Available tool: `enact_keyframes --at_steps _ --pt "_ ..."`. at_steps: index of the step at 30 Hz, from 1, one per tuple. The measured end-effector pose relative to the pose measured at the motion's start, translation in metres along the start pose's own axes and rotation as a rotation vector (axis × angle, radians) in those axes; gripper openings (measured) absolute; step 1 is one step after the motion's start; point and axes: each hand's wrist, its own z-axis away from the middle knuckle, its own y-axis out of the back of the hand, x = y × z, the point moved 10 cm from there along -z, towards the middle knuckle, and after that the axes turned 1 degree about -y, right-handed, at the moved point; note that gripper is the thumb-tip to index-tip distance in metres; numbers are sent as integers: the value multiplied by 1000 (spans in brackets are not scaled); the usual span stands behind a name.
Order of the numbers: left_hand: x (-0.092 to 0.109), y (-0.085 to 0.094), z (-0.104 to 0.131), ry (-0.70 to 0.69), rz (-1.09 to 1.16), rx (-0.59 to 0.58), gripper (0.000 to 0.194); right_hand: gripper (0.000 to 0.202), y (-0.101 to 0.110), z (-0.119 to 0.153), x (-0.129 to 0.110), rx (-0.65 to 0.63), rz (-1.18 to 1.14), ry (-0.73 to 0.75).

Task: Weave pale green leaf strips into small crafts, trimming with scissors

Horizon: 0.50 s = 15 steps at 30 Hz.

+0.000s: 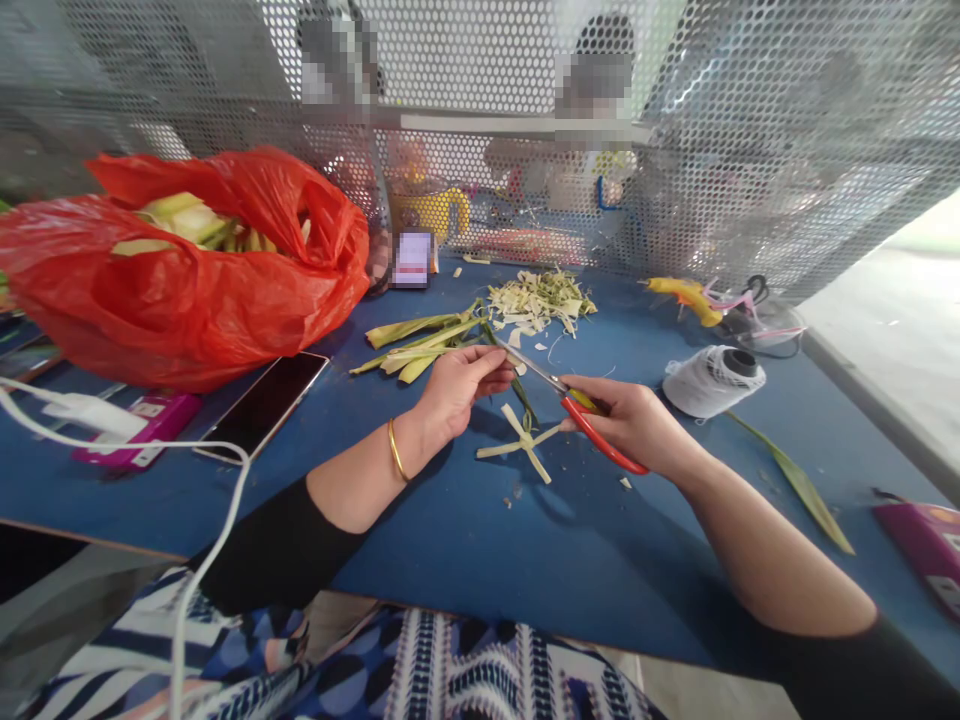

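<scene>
My right hand (626, 420) grips a pair of scissors (596, 430) with red handles, its blades pointing to the upper left. The blade tips reach the fingertips of my left hand (472, 385), which pinches a narrow piece of leaf; the fingers hide most of it. A dark green leaf strip (529, 400) runs down from there to a cross-shaped piece of pale folded leaf strips (526, 441) below my hands. Beyond my left hand lie several cut leaf pieces (424, 345), with a heap of pale leaf trimmings (536, 300) farther back.
A red plastic bag (285, 290) of leaves and a phone (266, 405) are at left, near a white cable (232, 510). At right are a thread cone (712, 382), a long leaf (806, 490) and glasses (765, 325). A perforated metal screen (480, 60) stands behind.
</scene>
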Motion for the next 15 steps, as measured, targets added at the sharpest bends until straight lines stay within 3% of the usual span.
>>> enact_keyframes --at_steps 7,11,15 --pt "8 3 3 -19 30 31 12 66 7 3 9 85 -81 -101" --pt "12 6 5 -5 149 74 14 58 8 5 -8 71 39 28" --pt "8 5 8 48 304 84 16 49 12 9 -28 154 237 109"
